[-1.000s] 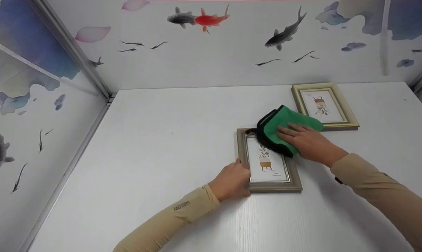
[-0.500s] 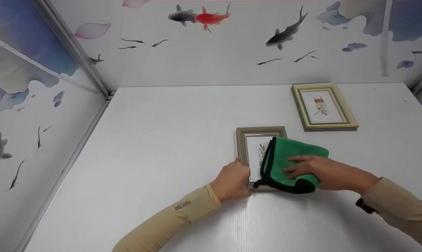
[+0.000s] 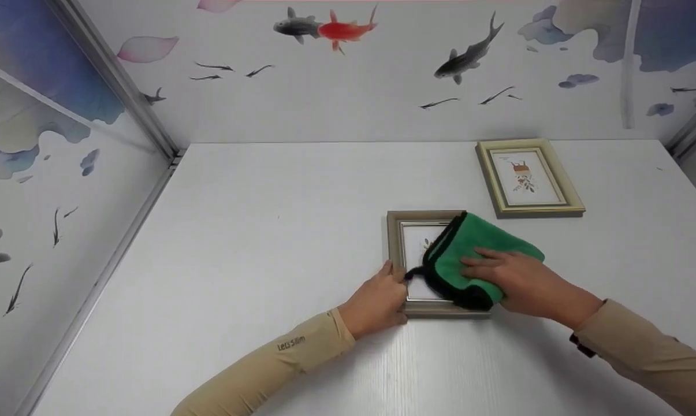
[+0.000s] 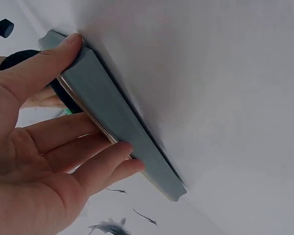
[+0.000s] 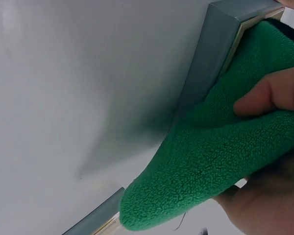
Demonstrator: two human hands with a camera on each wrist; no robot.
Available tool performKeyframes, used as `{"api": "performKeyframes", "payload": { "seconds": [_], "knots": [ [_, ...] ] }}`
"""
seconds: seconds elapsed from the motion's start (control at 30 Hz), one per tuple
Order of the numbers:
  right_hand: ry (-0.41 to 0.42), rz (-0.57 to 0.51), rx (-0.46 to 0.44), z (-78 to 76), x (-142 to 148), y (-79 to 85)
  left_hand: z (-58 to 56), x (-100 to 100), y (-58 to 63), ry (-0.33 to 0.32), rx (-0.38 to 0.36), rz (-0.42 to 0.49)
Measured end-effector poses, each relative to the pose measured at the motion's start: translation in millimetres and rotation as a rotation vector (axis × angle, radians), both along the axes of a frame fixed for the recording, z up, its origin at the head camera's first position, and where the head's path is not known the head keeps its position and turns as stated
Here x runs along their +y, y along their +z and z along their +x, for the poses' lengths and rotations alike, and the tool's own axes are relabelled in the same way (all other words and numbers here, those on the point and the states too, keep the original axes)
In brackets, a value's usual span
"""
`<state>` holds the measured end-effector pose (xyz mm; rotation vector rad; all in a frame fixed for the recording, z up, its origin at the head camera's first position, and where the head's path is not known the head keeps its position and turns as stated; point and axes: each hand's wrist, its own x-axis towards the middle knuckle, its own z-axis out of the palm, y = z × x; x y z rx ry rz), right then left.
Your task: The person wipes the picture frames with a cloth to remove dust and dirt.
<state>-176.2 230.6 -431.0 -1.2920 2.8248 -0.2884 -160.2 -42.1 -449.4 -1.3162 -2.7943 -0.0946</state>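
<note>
A grey-brown picture frame (image 3: 394,240) lies face up on the white table, its print partly hidden. My left hand (image 3: 376,301) grips its lower left corner. In the left wrist view, the thumb is at one end of the frame's side (image 4: 112,110) and the fingers lie along it. A folded green cloth (image 3: 480,234) with black edging covers the right part of the frame. My right hand (image 3: 515,280) holds this cloth against it, fingers spread on top. The right wrist view shows the thumb pressed into a fold of the cloth (image 5: 181,171).
Farther back on the right lies a gold picture frame (image 3: 567,173) with a similar print. Behind the table (image 3: 267,242) stands a white wall (image 3: 382,110) painted with fish; another painted panel (image 3: 116,190) borders the left side.
The green cloth and right hand swept from the frame's upper part down to its lower right, then back up and slightly left. The left hand has kept its grip on the picture frame.
</note>
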Motion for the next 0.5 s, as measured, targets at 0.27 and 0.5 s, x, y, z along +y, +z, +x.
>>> {"api": "performKeyframes", "payload": {
  "seconds": [0.27, 0.5],
  "knots": [
    [-0.18, 0.13, 0.119, -30.6, -37.8, -6.3, 1.3, -7.7, -1.6, -0.016, 0.025, -0.023],
    [-0.38, 0.153, 0.096, -51.8, -63.7, -0.8, 1.7, -10.1, -0.3, -0.074, 0.048, -0.079]
  ]
}}
